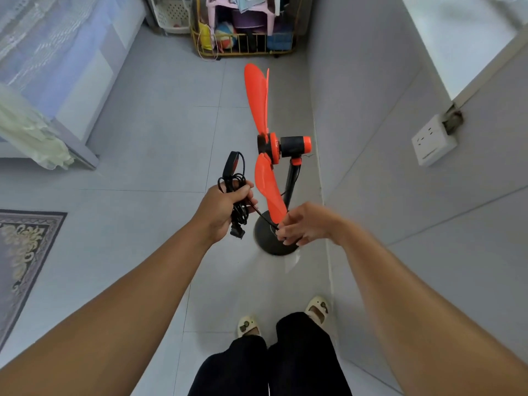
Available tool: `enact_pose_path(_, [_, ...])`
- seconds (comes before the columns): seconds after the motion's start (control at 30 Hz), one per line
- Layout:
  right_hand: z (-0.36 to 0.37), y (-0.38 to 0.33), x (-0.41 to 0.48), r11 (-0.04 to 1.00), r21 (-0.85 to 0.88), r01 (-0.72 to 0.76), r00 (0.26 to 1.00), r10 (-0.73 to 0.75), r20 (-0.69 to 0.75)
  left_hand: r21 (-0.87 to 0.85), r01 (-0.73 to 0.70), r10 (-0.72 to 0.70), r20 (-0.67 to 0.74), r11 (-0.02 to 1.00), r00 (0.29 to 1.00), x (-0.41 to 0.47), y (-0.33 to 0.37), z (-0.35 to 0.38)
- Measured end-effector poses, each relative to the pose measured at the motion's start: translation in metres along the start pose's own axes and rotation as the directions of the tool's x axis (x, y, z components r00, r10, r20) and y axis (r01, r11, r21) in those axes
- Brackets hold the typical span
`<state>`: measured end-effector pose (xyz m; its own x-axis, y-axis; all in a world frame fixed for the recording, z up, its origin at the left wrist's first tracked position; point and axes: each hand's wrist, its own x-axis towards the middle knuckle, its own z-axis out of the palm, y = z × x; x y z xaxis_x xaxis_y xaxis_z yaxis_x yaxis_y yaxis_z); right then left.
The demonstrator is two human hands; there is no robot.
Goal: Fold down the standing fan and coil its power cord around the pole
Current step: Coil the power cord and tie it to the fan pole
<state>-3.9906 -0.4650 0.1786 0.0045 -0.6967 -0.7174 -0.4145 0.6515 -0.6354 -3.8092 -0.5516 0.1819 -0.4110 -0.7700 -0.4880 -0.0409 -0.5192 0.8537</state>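
Standing fan (285, 147) sits upright on the tiled floor (160, 144) beside the wall, its head not yet folded. The hands are apart: the left hand (225, 210) grips the bundled power cord (237, 187), plug (238, 232) dangling, and the right hand (305, 224) pinches the taut strand near the base (265, 241). Cord handling seems the step in hand. Next, the loops need winding round the pole (291, 181).

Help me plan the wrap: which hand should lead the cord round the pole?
Probably right. The right hand pinches the cord where it runs taut, close by the pole and base; the left hand grips the bundled slack, farther off.
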Motion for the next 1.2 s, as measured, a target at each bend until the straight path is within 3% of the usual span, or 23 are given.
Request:
enact_pose_path(0.13, [0.012,0.011,0.010,1.000,-0.020,0.014,0.997,-0.015,-0.072,0.127,0.026,-0.017,-0.070,0.992,0.997,0.003,-0.003,0.006])
enact_pose_path(0.23, [0.028,0.028,0.028,1.000,-0.012,0.024,0.986,-0.026,-0.162,0.055,0.132,-0.119,-0.197,0.990,0.973,0.012,-0.019,0.006])
enact_pose_path(0.43, [0.055,0.060,0.071,1.000,0.023,0.010,0.985,-0.006,-0.171,-0.096,0.310,-0.325,-0.327,0.946,0.888,0.036,-0.056,-0.001])
enact_pose_path(0.7, [0.045,0.092,0.103,0.994,-0.069,-0.082,0.985,0.071,-0.157,-0.137,0.412,-0.434,-0.285,0.901,0.855,0.064,-0.105,-0.001])
enact_pose_path(0.83, [0.030,0.102,0.095,0.961,-0.229,-0.159,0.981,0.127,-0.148,-0.092,0.442,-0.451,-0.225,0.892,0.864,0.062,-0.115,0.022])
enact_pose_path(0.97, [0.001,0.101,0.071,0.857,-0.451,-0.251,0.964,0.263,-0.037,-0.004,0.462,-0.459,-0.125,0.887,0.880,0.055,-0.118,0.056])
enact_pose_path(1.1, [-0.028,0.111,0.048,0.803,-0.521,-0.289,0.930,0.365,0.046,0.087,0.466,-0.467,-0.015,0.881,0.884,0.045,-0.111,0.094])
enact_pose_path(1.2, [-0.049,0.119,0.026,0.855,-0.402,-0.328,0.915,0.394,0.091,0.155,0.404,-0.415,0.049,0.902,0.908,0.037,-0.094,0.123])
